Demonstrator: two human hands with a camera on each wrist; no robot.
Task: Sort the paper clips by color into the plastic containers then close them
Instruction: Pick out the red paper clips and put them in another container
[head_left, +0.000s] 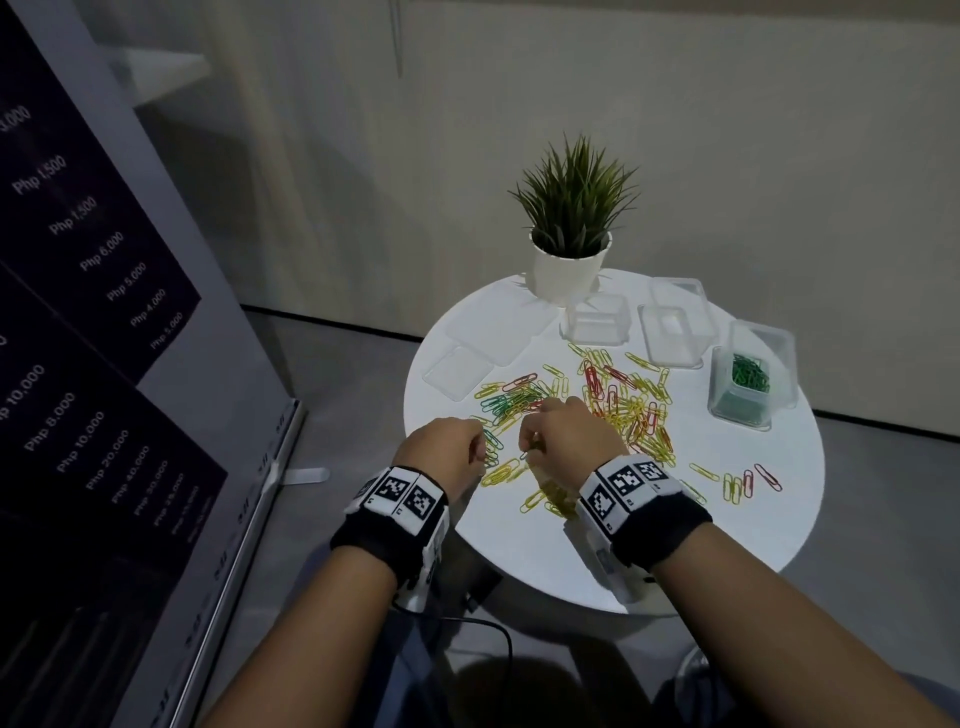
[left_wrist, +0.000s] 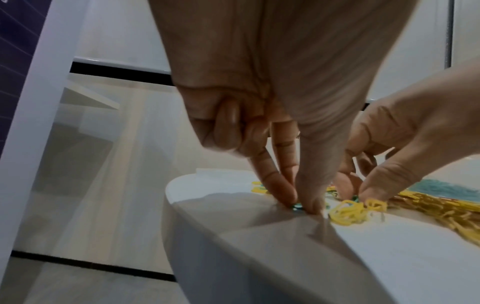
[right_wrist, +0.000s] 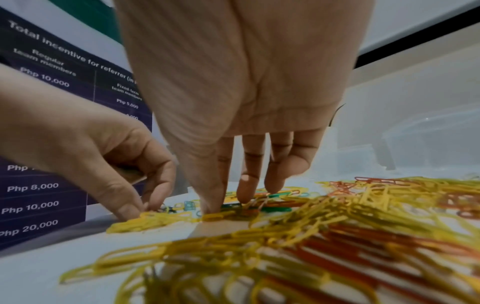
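Yellow, red and green paper clips (head_left: 613, 410) lie scattered on the round white table (head_left: 675, 525). My left hand (left_wrist: 302, 203) is down at the table's left edge, thumb and forefinger pinching a green paper clip (left_wrist: 298, 206). My right hand (right_wrist: 226, 203) reaches into the pile just beside it, thumb and forefinger closing on another green clip (right_wrist: 231, 206). In the head view the two hands (head_left: 480, 449) (head_left: 530, 444) nearly touch. A clear container (head_left: 748, 384) at the right holds green clips. Two empty clear containers (head_left: 597, 322) (head_left: 672, 332) stand behind the pile.
Clear lids (head_left: 460, 371) lie at the table's back left. A white potted plant (head_left: 569, 260) stands at the back edge. A dark banner with prices (head_left: 78, 312) stands to the left of the table. A few stray clips (head_left: 743, 483) lie at the front right.
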